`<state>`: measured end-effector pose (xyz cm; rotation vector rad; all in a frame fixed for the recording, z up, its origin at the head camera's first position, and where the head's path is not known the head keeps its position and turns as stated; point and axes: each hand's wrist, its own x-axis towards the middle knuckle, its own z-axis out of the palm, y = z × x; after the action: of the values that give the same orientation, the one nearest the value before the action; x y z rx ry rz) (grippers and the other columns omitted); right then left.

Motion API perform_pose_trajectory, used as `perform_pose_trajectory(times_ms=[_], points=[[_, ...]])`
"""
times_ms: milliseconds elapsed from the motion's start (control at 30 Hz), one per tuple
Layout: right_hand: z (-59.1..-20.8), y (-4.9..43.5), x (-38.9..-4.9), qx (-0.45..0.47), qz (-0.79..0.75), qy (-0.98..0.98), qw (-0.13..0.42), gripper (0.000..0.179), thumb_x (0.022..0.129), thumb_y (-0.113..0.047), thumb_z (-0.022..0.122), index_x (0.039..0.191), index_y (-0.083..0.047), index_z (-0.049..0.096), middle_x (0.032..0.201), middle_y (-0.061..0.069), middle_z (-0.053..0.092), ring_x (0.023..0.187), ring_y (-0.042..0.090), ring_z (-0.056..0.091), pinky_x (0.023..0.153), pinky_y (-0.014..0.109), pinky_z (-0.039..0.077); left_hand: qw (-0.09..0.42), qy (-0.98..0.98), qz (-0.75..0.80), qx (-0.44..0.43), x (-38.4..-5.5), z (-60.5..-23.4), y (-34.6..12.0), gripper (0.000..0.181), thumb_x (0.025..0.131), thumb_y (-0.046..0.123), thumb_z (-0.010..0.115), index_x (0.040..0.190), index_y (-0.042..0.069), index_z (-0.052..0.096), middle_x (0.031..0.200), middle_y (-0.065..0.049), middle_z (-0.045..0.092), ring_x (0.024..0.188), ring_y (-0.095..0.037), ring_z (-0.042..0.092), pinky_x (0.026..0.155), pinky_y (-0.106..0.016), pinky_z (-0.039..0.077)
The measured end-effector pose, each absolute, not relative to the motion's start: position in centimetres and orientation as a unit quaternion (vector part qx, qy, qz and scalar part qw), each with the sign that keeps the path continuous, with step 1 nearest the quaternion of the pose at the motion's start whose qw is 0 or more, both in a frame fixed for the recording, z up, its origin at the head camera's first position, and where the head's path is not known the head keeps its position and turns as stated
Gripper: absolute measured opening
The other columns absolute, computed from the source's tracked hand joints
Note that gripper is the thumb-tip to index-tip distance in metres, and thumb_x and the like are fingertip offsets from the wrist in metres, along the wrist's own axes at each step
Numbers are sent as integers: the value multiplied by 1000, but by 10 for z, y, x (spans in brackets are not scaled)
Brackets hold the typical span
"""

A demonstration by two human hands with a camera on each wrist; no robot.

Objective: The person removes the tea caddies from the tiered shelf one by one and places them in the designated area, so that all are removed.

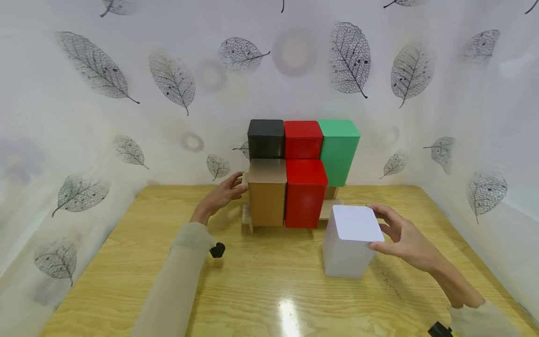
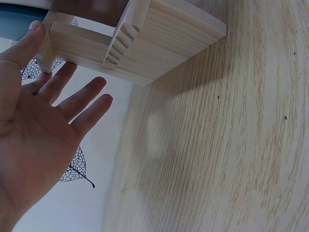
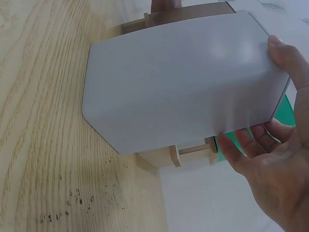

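With thumb and fingers on opposite sides, my right hand (image 1: 404,238) grips the upper part of a white box (image 1: 349,250) in front of the rack's right end. The box's plain side (image 3: 169,82) fills much of the right wrist view. At the left, my left hand (image 1: 223,194) pinches the upright end of a stepped wooden rack (image 2: 159,38) between thumb and forefinger; its other fingers are spread. On the rack's front step stand a tan box (image 1: 267,196) and a red box (image 1: 305,196). Behind them are a black box (image 1: 266,140), a second red box (image 1: 303,140) and a green box (image 1: 338,152).
The wood-grain table (image 1: 261,290) runs up to a pale, leaf-printed cloth backdrop (image 1: 269,84) behind and on both sides. A small black object (image 1: 217,250) sits by the left cuff, and another black piece (image 1: 440,329) by the right cuff.
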<state>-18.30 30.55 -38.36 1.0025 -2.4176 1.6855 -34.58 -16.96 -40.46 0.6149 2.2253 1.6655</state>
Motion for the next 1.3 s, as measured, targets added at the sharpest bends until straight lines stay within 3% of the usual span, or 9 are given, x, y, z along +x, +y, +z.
perform_pose_trajectory(times_ms=[900, 1067, 1167, 1300], points=[[-379, 305, -179, 306, 520, -797, 28, 78, 85, 20, 70, 153, 8, 33, 141, 6, 47, 122, 9, 52, 98, 14, 48, 144, 764, 590, 218, -344, -406, -170, 71, 112, 20, 47, 166, 3, 4, 170, -24, 10, 151, -42, 27, 121, -54, 31], [-379, 307, -179, 299, 519, -801, 9, 89, 85, 17, 73, 159, 6, 25, 148, 0, 44, 125, 6, 52, 96, 16, 50, 144, 764, 591, 215, -344, -405, -171, 70, 112, 20, 47, 166, 3, 5, 170, -25, 10, 152, -42, 26, 121, -54, 31], [-378, 309, -181, 298, 531, -793, 5, 87, 90, 12, 69, 162, 4, 21, 156, 2, 41, 132, 5, 49, 97, 17, 50, 144, 766, 589, 215, -344, -406, -171, 69, 113, 19, 47, 166, 3, 5, 169, -25, 11, 151, -42, 27, 121, -53, 31], [-369, 306, -187, 290, 526, -799, 25, 70, 100, 7, 57, 162, 0, 25, 160, 6, 40, 136, 1, 45, 101, 15, 47, 143, 768, 586, 217, -345, -406, -170, 69, 113, 20, 46, 166, 2, 5, 169, -24, 11, 151, -42, 29, 121, -53, 31]])
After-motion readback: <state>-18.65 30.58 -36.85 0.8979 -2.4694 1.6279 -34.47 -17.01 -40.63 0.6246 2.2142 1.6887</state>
